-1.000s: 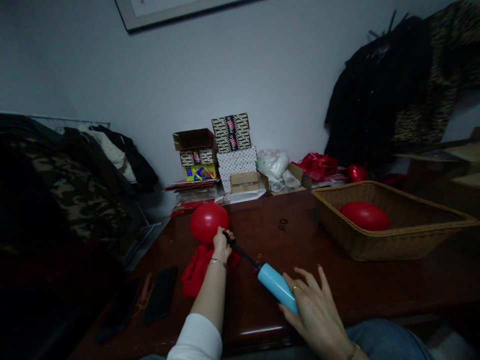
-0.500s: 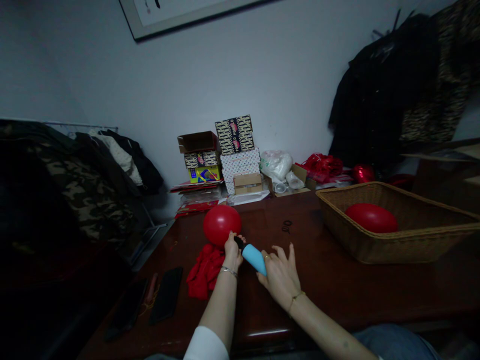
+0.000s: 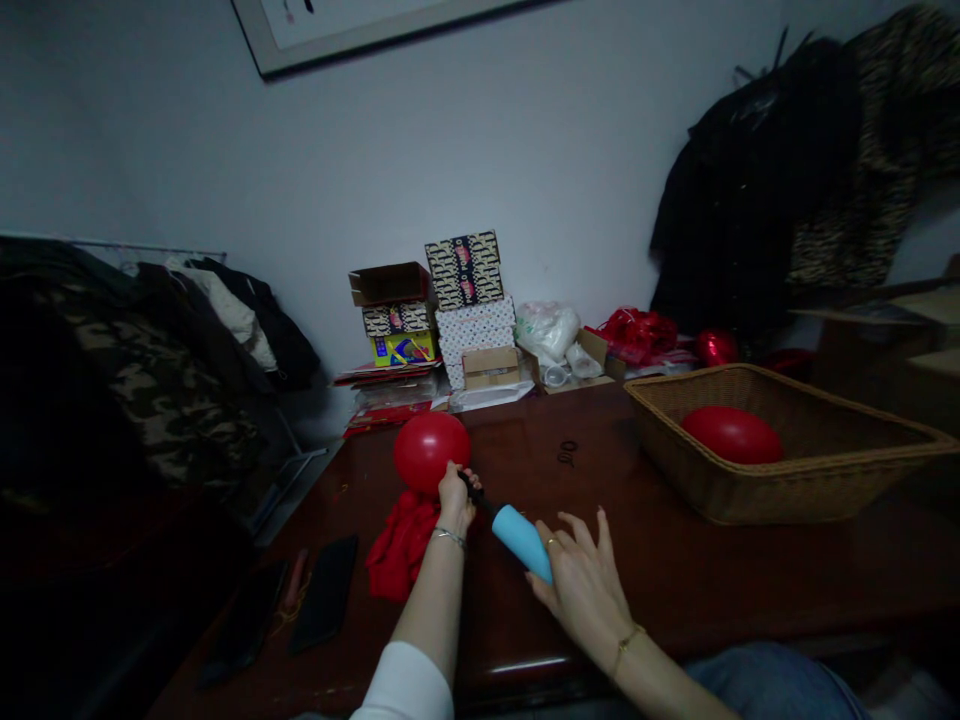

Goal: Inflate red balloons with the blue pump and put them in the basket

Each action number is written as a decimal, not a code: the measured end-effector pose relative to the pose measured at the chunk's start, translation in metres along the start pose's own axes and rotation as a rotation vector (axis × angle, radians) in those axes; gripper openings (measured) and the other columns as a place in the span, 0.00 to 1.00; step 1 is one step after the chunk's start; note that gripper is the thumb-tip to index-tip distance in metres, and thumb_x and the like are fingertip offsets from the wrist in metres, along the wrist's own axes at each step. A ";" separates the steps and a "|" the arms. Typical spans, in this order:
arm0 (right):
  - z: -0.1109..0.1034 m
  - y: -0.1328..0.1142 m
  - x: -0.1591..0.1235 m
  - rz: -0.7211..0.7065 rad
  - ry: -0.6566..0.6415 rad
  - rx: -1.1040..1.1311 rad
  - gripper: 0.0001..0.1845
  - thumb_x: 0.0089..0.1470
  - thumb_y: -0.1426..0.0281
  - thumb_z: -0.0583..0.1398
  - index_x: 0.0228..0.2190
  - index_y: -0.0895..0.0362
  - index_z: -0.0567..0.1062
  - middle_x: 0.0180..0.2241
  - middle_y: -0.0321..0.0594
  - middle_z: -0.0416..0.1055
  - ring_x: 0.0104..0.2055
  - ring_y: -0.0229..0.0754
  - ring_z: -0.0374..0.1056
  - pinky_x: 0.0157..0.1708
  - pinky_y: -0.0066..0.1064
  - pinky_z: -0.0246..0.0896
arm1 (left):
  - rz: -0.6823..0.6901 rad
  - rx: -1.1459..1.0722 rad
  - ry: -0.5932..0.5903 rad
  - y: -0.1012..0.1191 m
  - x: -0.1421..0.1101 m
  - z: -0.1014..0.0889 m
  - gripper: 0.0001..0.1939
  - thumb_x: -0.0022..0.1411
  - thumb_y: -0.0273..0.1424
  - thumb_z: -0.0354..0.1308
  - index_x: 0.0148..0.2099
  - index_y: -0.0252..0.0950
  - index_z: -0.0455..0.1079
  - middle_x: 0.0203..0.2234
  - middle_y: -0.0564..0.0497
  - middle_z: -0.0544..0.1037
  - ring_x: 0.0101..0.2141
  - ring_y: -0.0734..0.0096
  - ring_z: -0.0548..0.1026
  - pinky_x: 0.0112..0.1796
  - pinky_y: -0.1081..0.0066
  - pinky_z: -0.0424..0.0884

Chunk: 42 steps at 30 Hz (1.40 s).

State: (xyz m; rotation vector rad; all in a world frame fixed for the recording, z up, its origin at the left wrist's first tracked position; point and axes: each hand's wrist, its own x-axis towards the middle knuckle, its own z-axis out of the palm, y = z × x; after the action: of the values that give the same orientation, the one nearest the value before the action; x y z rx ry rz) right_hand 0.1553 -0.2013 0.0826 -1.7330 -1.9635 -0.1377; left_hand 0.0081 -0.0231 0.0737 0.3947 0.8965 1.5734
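Note:
A blue hand pump (image 3: 523, 543) with a black rod slants between my hands above the table. My left hand (image 3: 455, 493) is closed around the pump's black nozzle end, where a round, inflated red balloon (image 3: 431, 452) meets it; the balloon's neck is hidden by my fingers. My right hand (image 3: 585, 580) grips the blue barrel with thumb and forefinger, its other fingers spread. A short length of the black rod shows between barrel and left hand. Beneath my left wrist lies a heap of red cloth-like material (image 3: 397, 550).
On the right stands a wicker basket (image 3: 787, 495) holding a red balloon (image 3: 731, 434). Dark flat objects, one a black slab (image 3: 324, 592), lie on the left. Small black rings (image 3: 567, 454) rest mid-table. Stacked boxes (image 3: 475, 335) and a plastic bag (image 3: 551, 330) line the wall.
My right hand pushed the barrel toward my left hand, covering the rod, then drew it partly back. My left hand stays at the balloon. The view shifted slightly.

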 end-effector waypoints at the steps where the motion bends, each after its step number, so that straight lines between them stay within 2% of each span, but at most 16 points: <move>1: -0.002 0.005 -0.007 -0.011 0.001 0.005 0.23 0.49 0.64 0.57 0.48 0.58 0.69 0.38 0.43 0.74 0.52 0.51 0.59 0.59 0.54 0.23 | 0.002 0.000 -0.006 0.002 0.002 -0.001 0.11 0.64 0.33 0.47 0.29 0.36 0.56 0.15 0.58 0.60 0.12 0.81 0.59 0.14 0.80 0.55; 6: -0.014 0.024 -0.033 -0.032 0.033 0.041 0.23 0.48 0.64 0.58 0.47 0.55 0.70 0.39 0.40 0.74 0.53 0.50 0.59 0.60 0.53 0.23 | 0.011 -0.003 -0.024 0.013 0.010 -0.001 0.12 0.65 0.33 0.45 0.29 0.36 0.56 0.14 0.58 0.59 0.12 0.81 0.59 0.14 0.81 0.54; 10: -0.019 0.025 -0.033 -0.015 0.037 0.026 0.23 0.48 0.64 0.58 0.47 0.55 0.70 0.38 0.40 0.74 0.53 0.51 0.59 0.60 0.53 0.22 | 0.019 -0.019 -0.033 0.015 0.011 0.003 0.11 0.65 0.33 0.44 0.30 0.36 0.57 0.15 0.58 0.60 0.13 0.81 0.59 0.15 0.81 0.55; 20: -0.002 -0.013 0.028 0.003 0.003 -0.021 0.25 0.49 0.62 0.57 0.48 0.60 0.69 0.37 0.45 0.74 0.53 0.52 0.57 0.58 0.54 0.21 | -0.026 -0.001 -0.052 0.007 -0.007 0.012 0.12 0.66 0.32 0.43 0.28 0.36 0.55 0.14 0.57 0.60 0.13 0.80 0.59 0.16 0.80 0.56; 25: 0.001 -0.025 0.040 0.025 -0.024 -0.002 0.27 0.48 0.62 0.58 0.48 0.61 0.69 0.37 0.47 0.74 0.53 0.52 0.57 0.58 0.54 0.21 | -0.017 0.026 -0.055 0.009 -0.009 0.014 0.12 0.65 0.32 0.43 0.28 0.36 0.55 0.14 0.57 0.60 0.13 0.80 0.59 0.16 0.80 0.56; 29: 0.000 -0.022 0.033 0.027 -0.014 0.008 0.27 0.48 0.62 0.58 0.49 0.61 0.68 0.37 0.47 0.74 0.53 0.52 0.57 0.58 0.54 0.22 | -0.017 0.020 -0.052 0.011 -0.009 0.014 0.12 0.65 0.31 0.43 0.28 0.36 0.55 0.14 0.58 0.59 0.13 0.80 0.58 0.15 0.80 0.55; 34: -0.003 -0.003 0.011 -0.007 0.027 0.018 0.26 0.49 0.62 0.58 0.49 0.59 0.68 0.37 0.44 0.74 0.53 0.52 0.58 0.59 0.54 0.23 | 0.002 -0.009 -0.068 0.016 -0.003 0.013 0.12 0.66 0.31 0.43 0.29 0.36 0.55 0.15 0.57 0.59 0.13 0.81 0.58 0.15 0.80 0.54; 38: -0.014 0.014 -0.014 -0.027 0.036 0.025 0.24 0.49 0.64 0.58 0.48 0.57 0.69 0.38 0.41 0.74 0.53 0.51 0.58 0.60 0.54 0.23 | 0.021 -0.035 -0.102 0.025 0.006 0.010 0.12 0.66 0.32 0.43 0.29 0.36 0.55 0.15 0.57 0.59 0.13 0.80 0.58 0.15 0.80 0.54; 42: -0.027 0.018 -0.029 -0.024 0.036 0.021 0.25 0.47 0.63 0.59 0.48 0.57 0.70 0.39 0.40 0.74 0.53 0.51 0.58 0.60 0.53 0.22 | 0.015 -0.109 -0.099 0.028 0.010 0.007 0.12 0.66 0.31 0.43 0.28 0.35 0.56 0.16 0.57 0.59 0.13 0.82 0.57 0.14 0.82 0.52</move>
State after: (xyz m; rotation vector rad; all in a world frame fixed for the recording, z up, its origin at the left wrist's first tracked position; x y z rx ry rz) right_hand 0.1817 -0.2346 0.0886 -1.6828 -1.9541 -0.1552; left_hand -0.0082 -0.0106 0.0959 0.3985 0.7301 1.5951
